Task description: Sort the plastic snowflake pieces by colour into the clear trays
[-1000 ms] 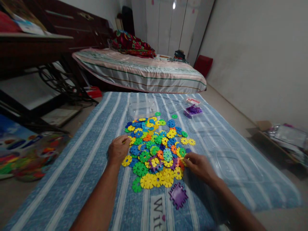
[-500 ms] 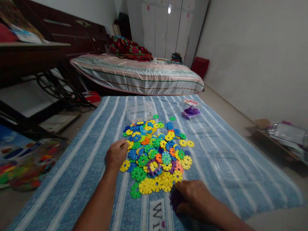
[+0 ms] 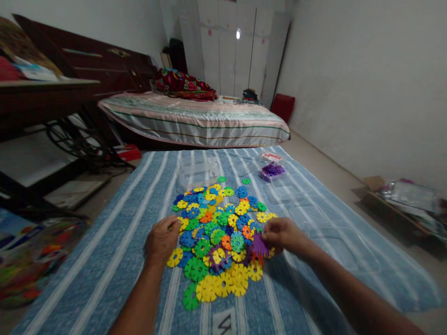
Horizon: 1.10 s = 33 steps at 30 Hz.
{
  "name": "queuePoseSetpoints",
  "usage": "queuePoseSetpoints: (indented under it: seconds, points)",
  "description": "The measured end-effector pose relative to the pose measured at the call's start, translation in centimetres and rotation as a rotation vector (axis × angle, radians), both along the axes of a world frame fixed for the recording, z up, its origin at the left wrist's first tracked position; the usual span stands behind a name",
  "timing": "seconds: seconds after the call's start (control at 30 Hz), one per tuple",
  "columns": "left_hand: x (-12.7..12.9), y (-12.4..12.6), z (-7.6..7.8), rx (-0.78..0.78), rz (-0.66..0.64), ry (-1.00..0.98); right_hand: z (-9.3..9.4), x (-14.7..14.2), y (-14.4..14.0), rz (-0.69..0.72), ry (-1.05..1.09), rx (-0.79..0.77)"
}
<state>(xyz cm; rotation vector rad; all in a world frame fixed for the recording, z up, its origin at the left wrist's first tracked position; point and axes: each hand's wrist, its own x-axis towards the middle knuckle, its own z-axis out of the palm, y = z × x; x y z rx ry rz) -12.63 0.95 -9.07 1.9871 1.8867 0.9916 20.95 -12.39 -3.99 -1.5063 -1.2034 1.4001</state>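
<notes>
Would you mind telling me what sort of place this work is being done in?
Most likely a home bedroom: a made bed with a floral pillow, a white wardrobe behind it, and a striped blue mat on the floor.

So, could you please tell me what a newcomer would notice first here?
A bright heap of discs lies mid-mat. The right hand holds a purple piece at the heap's right edge, and the left hand rests on its left edge. Behind the mat stands a bed.
</notes>
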Motion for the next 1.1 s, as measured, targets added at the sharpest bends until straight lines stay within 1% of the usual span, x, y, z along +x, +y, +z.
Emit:
queuePoseSetpoints:
  seconds: [0.07,0.1,0.17,0.2,0.27,0.3,0.37,0.47,0.67,0.8,0.87,0.97,1.1]
  points:
    - [-0.1,0.1,0.0,0.000,0.000,0.000,1.3,2.1,3.5,-0.177,-0.026,0.045]
    - [-0.1,0.1,0.0,0.002,0.001,0.001,2.0,3.2,5.3,-0.288,-0.048,0.063]
    - [-0.2,0.1,-0.1,0.007,0.002,0.005,3.6,5.4,8.9,-0.561,-0.117,0.098]
    - [-0.3,0.1,-0.1,0.011,0.001,0.006,4.3,6.4,10.6,-0.626,-0.131,0.116]
    - [-0.4,0.1,-0.2,0.015,-0.003,0.003,5.4,7.9,13.4,-0.709,-0.146,0.147]
    - [-0.5,0.1,-0.2,0.016,-0.006,0.001,5.6,8.4,14.4,-0.742,-0.157,0.153]
    - [-0.5,0.1,-0.2,0.016,-0.009,-0.004,5.5,8.6,15.6,-0.769,-0.184,0.158]
    - [-0.6,0.1,-0.2,0.016,-0.010,-0.007,4.3,6.9,15.5,-0.700,-0.223,0.164]
    - [-0.5,0.1,-0.3,0.005,-0.019,-0.009,1.8,1.1,12.7,-0.473,-0.266,0.224]
    - [-0.3,0.0,-0.2,0.009,-0.003,0.005,-0.2,-1.6,10.6,-0.377,-0.385,0.366]
    - [-0.2,0.0,-0.1,0.007,0.008,0.010,-1.3,-2.3,9.5,-0.377,-0.424,0.433]
    - [-0.2,-0.1,-0.1,0.011,0.014,0.004,-2.8,-2.6,8.2,-0.416,-0.422,0.476]
    - [-0.3,-0.1,-0.1,0.010,0.009,-0.018,-4.2,-1.7,7.8,-0.542,-0.472,0.526]
